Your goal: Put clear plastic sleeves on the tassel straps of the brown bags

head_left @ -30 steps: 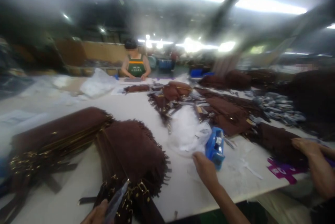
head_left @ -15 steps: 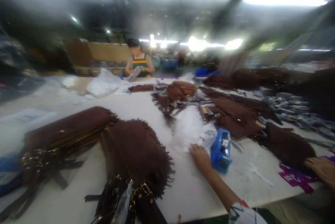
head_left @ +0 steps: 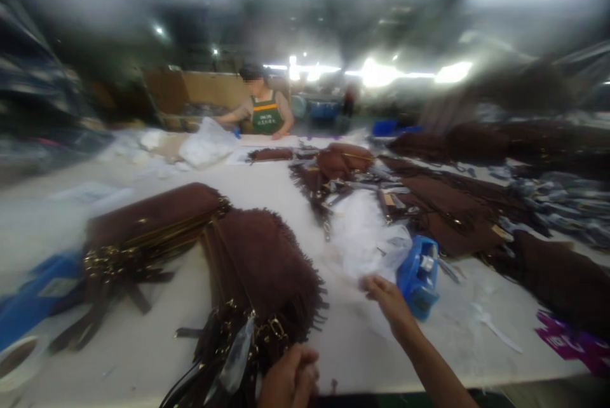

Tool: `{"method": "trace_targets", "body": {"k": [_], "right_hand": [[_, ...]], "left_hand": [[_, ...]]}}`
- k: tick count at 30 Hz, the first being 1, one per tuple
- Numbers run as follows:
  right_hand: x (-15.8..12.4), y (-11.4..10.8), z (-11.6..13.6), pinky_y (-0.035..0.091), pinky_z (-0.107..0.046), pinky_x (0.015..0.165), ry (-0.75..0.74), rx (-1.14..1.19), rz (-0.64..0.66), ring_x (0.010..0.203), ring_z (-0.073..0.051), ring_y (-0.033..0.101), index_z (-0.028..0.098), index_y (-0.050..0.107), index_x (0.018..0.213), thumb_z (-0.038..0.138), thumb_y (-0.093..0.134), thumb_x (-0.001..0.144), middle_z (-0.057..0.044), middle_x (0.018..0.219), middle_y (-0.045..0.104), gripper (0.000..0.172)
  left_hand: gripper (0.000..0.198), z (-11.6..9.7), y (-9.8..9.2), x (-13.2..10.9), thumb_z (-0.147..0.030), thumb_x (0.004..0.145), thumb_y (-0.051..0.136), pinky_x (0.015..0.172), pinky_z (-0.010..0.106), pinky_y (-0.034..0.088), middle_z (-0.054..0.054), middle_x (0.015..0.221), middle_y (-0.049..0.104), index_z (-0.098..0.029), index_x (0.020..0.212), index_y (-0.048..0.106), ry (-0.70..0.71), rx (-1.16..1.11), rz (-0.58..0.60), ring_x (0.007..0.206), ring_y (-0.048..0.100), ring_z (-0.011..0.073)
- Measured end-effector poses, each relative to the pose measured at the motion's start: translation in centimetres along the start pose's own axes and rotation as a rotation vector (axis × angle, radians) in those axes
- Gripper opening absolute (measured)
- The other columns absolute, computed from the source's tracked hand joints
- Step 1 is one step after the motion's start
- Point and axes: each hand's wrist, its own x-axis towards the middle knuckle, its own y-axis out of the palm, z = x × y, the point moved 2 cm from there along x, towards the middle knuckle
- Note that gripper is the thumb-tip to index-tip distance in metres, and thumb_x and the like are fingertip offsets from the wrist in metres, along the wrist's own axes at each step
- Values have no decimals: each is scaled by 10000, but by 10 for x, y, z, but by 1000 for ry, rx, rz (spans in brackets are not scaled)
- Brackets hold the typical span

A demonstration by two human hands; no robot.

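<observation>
My right hand (head_left: 385,297) is at the near edge of a heap of thin clear plastic bags (head_left: 365,236), fingertips pinched on the film. Right beside it stands a blue tape dispenser (head_left: 419,278). My left hand (head_left: 291,375) is low in the middle, its fingers loosely curled and slightly blurred; nothing shows in them. It is close to the straps and gold clasps of a stack of dark brown fringed handbags (head_left: 264,262). A clear plastic sleeve (head_left: 238,357) hangs over those straps.
Another brown bag stack (head_left: 157,211) lies left, near a blue object (head_left: 57,284) and a tape roll (head_left: 21,360). More brown bags (head_left: 457,204) cover the right side, with purple printed pieces (head_left: 567,338). Across the table (head_left: 267,179) stands a person in a green apron (head_left: 267,115).
My left hand has come into view at the bottom. My right hand's fingers have drawn together at the plastic. A co-worker's hand at the right edge is gone; the view has turned slightly left.
</observation>
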Motion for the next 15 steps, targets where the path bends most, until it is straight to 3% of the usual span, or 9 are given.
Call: {"method": "trace_targets", "body": {"k": [1, 3, 5, 6, 8, 10, 13, 15], "right_hand": [[-14, 5, 9, 506, -314, 672, 8, 45, 48, 736, -196, 615, 166, 640, 773, 582, 445, 865, -52, 768, 669, 468], [-41, 14, 30, 491, -296, 672, 32, 174, 163, 718, -173, 588, 173, 622, 756, 557, 473, 877, -32, 748, 642, 429], [-65, 22, 48, 464, -283, 662, 73, 358, 286, 694, -157, 545, 178, 596, 723, 525, 508, 881, -13, 713, 597, 391], [-74, 25, 55, 454, -284, 658, 100, 444, 326, 684, -154, 526, 178, 590, 712, 519, 525, 876, -11, 704, 579, 384], [-86, 29, 61, 454, -302, 675, 151, 553, 321, 693, -162, 521, 177, 609, 740, 534, 533, 866, -21, 727, 577, 386], [-92, 31, 60, 468, -337, 707, 178, 599, 273, 747, -194, 547, 186, 637, 840, 593, 486, 863, -46, 793, 602, 435], [-101, 36, 58, 471, -364, 732, 129, 568, 367, 797, -225, 560, 201, 628, 944, 653, 520, 803, -62, 860, 617, 486], [-105, 40, 60, 453, -325, 693, 96, 494, 403, 733, -194, 534, 203, 618, 849, 598, 630, 751, -27, 784, 590, 407]], "left_hand": [[267, -14, 4, 3, -377, 829, 576, 783, 305, 473, 91, 943, 702, -204, 1009, 671, 97, 0, -48, 854, 637, 240], [410, -39, 10, 9, -315, 853, 564, 1009, 308, 361, 108, 1325, 556, -212, 1250, 572, 249, 4, -129, 1205, 499, 259], [485, -56, 15, 16, -295, 861, 568, 1085, 307, 259, 88, 1432, 454, -228, 1335, 493, 325, 48, -118, 1309, 389, 251], [410, -61, 16, 19, -305, 863, 570, 1056, 307, 282, 88, 1358, 524, -230, 1265, 554, 330, 91, -92, 1259, 434, 252], [157, -61, 16, 23, -331, 861, 574, 870, 299, 373, 63, 1008, 668, -226, 928, 668, 284, 197, -67, 1000, 562, 241], [221, -55, 13, 23, -332, 854, 575, 680, 283, 346, 10, 713, 614, -217, 666, 587, 204, 263, -65, 749, 555, 200], [254, -46, 5, 14, -299, 845, 569, 599, 270, 284, -25, 624, 551, -207, 612, 522, 141, 259, -49, 641, 509, 160], [260, -43, 0, 4, -294, 841, 565, 611, 266, 285, -24, 624, 552, -200, 602, 523, 147, 268, -20, 654, 511, 157]]}}
